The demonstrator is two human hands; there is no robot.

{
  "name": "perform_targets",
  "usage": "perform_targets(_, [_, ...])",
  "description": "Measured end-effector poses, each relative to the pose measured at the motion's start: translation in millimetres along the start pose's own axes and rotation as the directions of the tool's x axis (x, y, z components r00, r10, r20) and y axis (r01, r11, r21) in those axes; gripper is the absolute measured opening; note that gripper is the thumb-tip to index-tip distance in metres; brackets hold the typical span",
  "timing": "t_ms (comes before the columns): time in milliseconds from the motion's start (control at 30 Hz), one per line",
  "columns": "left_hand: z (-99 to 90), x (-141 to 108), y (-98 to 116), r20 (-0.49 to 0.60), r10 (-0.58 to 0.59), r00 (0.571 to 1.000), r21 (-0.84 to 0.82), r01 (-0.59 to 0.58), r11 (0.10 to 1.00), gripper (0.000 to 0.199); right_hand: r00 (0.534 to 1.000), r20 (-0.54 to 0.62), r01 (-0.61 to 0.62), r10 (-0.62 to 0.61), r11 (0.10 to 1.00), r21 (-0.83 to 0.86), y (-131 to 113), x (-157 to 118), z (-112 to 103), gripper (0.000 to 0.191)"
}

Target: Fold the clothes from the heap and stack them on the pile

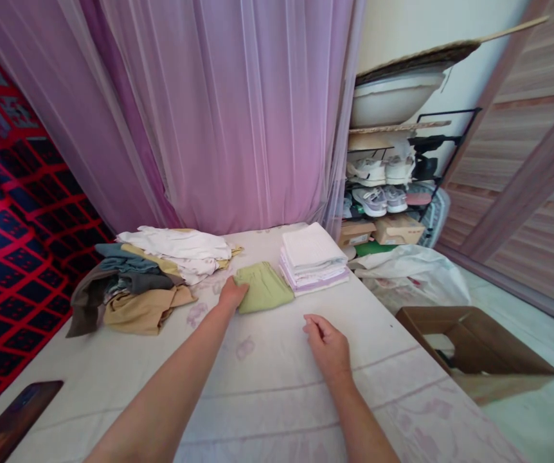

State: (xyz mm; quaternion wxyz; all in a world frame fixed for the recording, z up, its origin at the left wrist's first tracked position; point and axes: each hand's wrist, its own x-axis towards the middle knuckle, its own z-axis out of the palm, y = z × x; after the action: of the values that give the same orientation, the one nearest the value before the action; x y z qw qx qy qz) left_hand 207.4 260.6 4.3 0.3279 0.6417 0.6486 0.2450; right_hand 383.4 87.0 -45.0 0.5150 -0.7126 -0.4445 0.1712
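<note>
A folded light-green garment (pixel 263 288) with a gathered edge lies on the bed's pale floral cover (pixel 277 360). My left hand (pixel 233 294) grips its left edge, thumb on top and the other fingers mostly hidden. To the right of the garment, almost touching it, is a neat stack of folded white and lilac cloths (pixel 313 257). My right hand (pixel 328 347) hovers over or rests on the cover below that stack, its fingers curled in with nothing visible in them. Left of the garment sits a loose heap of clothes (pixel 137 276) in white, yellow, grey-blue, tan and brown.
A phone (pixel 17 418) lies at the bed's lower left. Purple curtains (pixel 238 116) hang behind. Right of the bed are a shoe rack (pixel 383 186), a white plastic bag (pixel 416 270) and an open cardboard box (pixel 479 341) on the floor.
</note>
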Motion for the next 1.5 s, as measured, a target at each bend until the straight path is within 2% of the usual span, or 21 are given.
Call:
perform_targets(133, [-1.9, 2, -2, -0.083, 0.006, 0.997, 0.126, 0.004, 0.992, 0.067, 1.000, 0.004, 0.008, -0.007, 0.996, -0.087, -1, -1, 1, 0.037])
perform_targets(200, [0.5, -7, 1, -0.121, 0.142, 0.982, 0.239, -0.110, 0.965, 0.070, 1.000, 0.003, 0.027, -0.026, 0.994, -0.110, -1, -2, 2, 0.036])
perform_targets(233, [3.7, -12, 3, -0.103, 0.249, 0.963, 0.324, -0.204, 0.924, 0.066, 0.999, 0.001, 0.034, -0.035, 0.993, -0.116, -1, -2, 2, 0.036])
perform_targets(300, [14.1, -23, 9, 0.019, 0.459, 0.888, 0.479, -0.411, 0.776, 0.056, 0.999, -0.004, 0.047, -0.047, 0.991, -0.129, -1, -3, 2, 0.035])
perform_targets(333, [20.5, -26, 13, 0.096, 0.516, 0.851, 0.520, -0.485, 0.703, 0.053, 0.998, -0.007, 0.053, -0.055, 0.989, -0.136, -2, -3, 2, 0.035])
perform_targets(367, [27.2, -28, 16, 0.159, 0.529, 0.833, 0.534, -0.524, 0.664, 0.054, 0.998, -0.009, 0.059, -0.061, 0.988, -0.144, -2, -3, 2, 0.035])
perform_targets(433, [39.6, -27, 23, 0.233, 0.479, 0.846, 0.539, -0.522, 0.661, 0.060, 0.998, -0.009, 0.065, -0.067, 0.985, -0.159, -3, -3, 1, 0.034])
perform_targets(533, [51.9, -19, 27, 0.280, 0.383, 0.881, 0.552, -0.474, 0.686, 0.070, 0.997, 0.002, 0.073, -0.074, 0.979, -0.190, -4, -4, 2, 0.033])
perform_targets(633, [56.5, -12, 24, 0.304, 0.397, 0.866, 0.565, -0.499, 0.657, 0.073, 0.996, 0.009, 0.090, -0.090, 0.966, -0.244, -5, -6, 2, 0.033])
perform_targets(867, [50.4, -9, 27, 0.376, 0.350, 0.858, 0.554, -0.511, 0.657, 0.075, 0.993, 0.048, 0.121, -0.112, 0.949, -0.291, -7, -6, 2, 0.034])
perform_targets(967, [36.0, -12, 25, 0.421, 0.382, 0.823, 0.508, -0.563, 0.652, 0.069, 0.992, 0.038, 0.127, -0.121, 0.956, -0.263, -6, -5, 1, 0.034])
perform_targets(1033, [21.5, -19, 12, 0.404, 0.457, 0.792, 0.482, -0.609, 0.630, 0.063, 0.993, 0.036, 0.115, -0.110, 0.964, -0.241, -5, -4, 1, 0.034])
perform_targets(1133, [-5.2, -36, -29, 0.227, 0.541, 0.810, 0.553, -0.564, 0.613, 0.056, 0.993, 0.038, 0.115, -0.110, 0.968, -0.222, -4, -3, 1, 0.033])
perform_targets(1233, [-34.7, -58, -84, 0.128, 0.477, 0.869, 0.630, -0.443, 0.638, 0.057, 0.991, 0.045, 0.130, -0.123, 0.967, -0.221, -2, -3, 2, 0.033])
perform_targets(1333, [-61.9, -82, -128, 0.149, 0.408, 0.901, 0.683, -0.392, 0.616, 0.056, 0.992, 0.040, 0.127, -0.120, 0.962, -0.240, 2, -2, 3, 0.032])
perform_targets(1400, [-74.7, -98, -142, 0.144, 0.356, 0.923, 0.714, -0.346, 0.609, 0.057, 0.993, 0.043, 0.121, -0.114, 0.958, -0.259, 5, -2, 4, 0.032])
perform_targets(1500, [-82.5, -116, -145, 0.092, 0.299, 0.950, 0.747, -0.264, 0.610, 0.057, 0.992, 0.058, 0.128, -0.116, 0.951, -0.283, 11, -1, 4, 0.034])
